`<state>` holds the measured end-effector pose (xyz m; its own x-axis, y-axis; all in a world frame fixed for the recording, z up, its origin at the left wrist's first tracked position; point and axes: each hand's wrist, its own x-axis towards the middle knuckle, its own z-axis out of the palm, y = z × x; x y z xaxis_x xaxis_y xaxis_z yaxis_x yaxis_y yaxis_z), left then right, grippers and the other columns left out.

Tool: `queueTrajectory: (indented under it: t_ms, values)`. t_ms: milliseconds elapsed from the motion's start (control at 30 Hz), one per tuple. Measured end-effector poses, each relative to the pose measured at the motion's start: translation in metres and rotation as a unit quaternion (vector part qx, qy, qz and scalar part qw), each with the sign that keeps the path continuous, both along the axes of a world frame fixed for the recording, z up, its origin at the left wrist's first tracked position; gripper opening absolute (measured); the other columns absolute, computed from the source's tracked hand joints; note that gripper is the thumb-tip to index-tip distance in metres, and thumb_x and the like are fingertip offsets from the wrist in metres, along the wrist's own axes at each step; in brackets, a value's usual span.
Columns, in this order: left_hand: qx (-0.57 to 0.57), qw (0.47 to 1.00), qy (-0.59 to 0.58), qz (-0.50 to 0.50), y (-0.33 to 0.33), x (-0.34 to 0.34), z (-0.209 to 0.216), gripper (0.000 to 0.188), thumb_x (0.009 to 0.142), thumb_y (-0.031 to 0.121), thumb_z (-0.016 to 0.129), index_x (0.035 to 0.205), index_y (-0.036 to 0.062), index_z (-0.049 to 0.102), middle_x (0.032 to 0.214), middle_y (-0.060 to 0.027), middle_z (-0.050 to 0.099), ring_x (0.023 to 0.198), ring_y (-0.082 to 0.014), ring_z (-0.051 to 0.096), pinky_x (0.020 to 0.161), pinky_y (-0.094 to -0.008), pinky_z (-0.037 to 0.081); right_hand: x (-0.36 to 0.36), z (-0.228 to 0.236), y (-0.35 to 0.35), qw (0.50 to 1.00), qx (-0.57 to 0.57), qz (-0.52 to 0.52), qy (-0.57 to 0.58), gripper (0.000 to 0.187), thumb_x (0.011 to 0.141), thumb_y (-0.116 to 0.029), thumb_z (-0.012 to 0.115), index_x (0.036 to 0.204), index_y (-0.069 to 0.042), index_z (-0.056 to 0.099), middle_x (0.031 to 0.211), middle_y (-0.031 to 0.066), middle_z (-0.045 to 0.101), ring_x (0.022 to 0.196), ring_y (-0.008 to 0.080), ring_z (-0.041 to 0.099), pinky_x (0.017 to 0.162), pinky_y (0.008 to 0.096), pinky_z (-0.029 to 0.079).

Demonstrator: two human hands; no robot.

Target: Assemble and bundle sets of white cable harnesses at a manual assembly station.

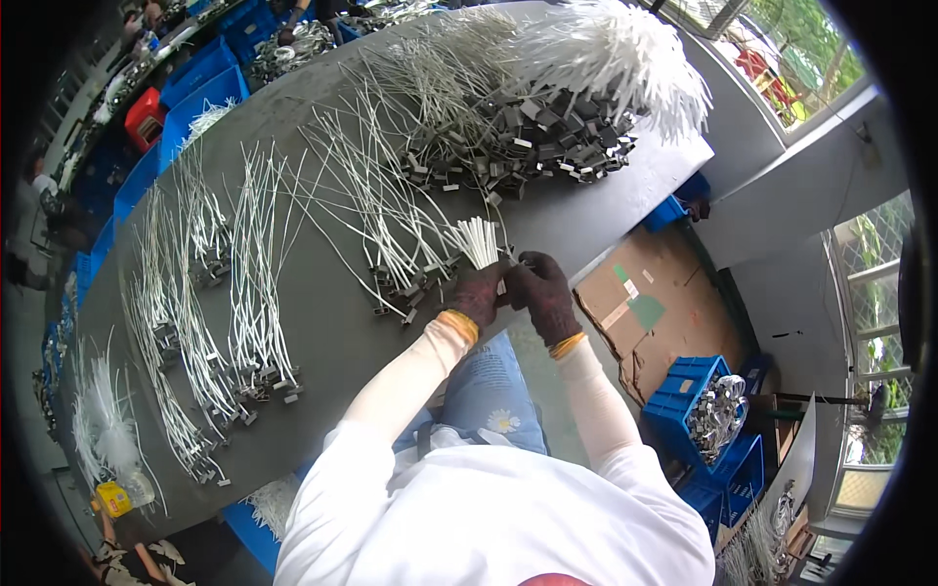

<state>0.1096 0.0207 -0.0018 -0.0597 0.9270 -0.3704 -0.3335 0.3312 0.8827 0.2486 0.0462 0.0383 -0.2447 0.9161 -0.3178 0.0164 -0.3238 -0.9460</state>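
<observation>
My left hand, in a dark glove with a yellow cuff, is closed around a bundle of white wires whose ends fan out above the fingers. Right beside it my right hand, gloved alike, has its fingers curled in against the base of the bundle. What that hand pinches, if anything, is hidden. Just left of the hands lie loose white wires with small dark blocks on their ends. Beyond them a big heap of dark blocks with wires attached covers the far part of the grey table.
A thick white bunch of strands rests on the heap. More wire groups lie to the left, near a yellow packet. Blue crates stand at the right by flattened cardboard. Other people are at the far left.
</observation>
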Motion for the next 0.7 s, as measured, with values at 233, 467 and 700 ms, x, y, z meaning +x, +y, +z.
queueTrajectory:
  t_ms: [233, 467, 700]
  values:
    - [-0.067, 0.908, -0.407, 0.074, 0.012, 0.022, -0.045, 0.016, 0.091, 0.005, 0.064, 0.106, 0.0014, 0.058, 0.100, -0.0165, 0.065, 0.093, -0.0340, 0.067, 0.080, -0.0452, 0.060, 0.057, 0.002, -0.066, 0.990, -0.137, -0.008, -0.020, 0.035, 0.095, -0.026, 0.057, 0.115, 0.002, 0.054, 0.090, 0.0136, 0.067, 0.059, 0.0164, 0.062, 0.052, 0.0279, 0.049]
    - [-0.101, 0.862, -0.491, 0.075, 0.006, 0.021, -0.045, 0.020, 0.095, 0.011, 0.059, 0.113, 0.0028, 0.059, 0.102, -0.0146, 0.063, 0.089, -0.0300, 0.066, 0.081, -0.0425, 0.058, 0.063, -0.010, -0.034, 0.847, 0.293, 0.077, -0.436, 0.033, 0.091, -0.024, 0.058, 0.120, -0.008, 0.057, 0.102, 0.0196, 0.066, 0.090, 0.0406, 0.064, 0.079, 0.0493, 0.051]
    - [0.060, 0.927, -0.367, 0.051, -0.010, 0.008, -0.022, 0.020, 0.086, 0.010, 0.066, 0.103, 0.0030, 0.060, 0.091, -0.0075, 0.064, 0.077, -0.0232, 0.065, 0.079, -0.0348, 0.057, 0.068, -0.012, -0.024, 0.963, 0.122, 0.221, -0.090, 0.031, 0.094, -0.025, 0.054, 0.108, 0.003, 0.057, 0.085, 0.0125, 0.068, 0.065, 0.0174, 0.063, 0.057, 0.0296, 0.052]
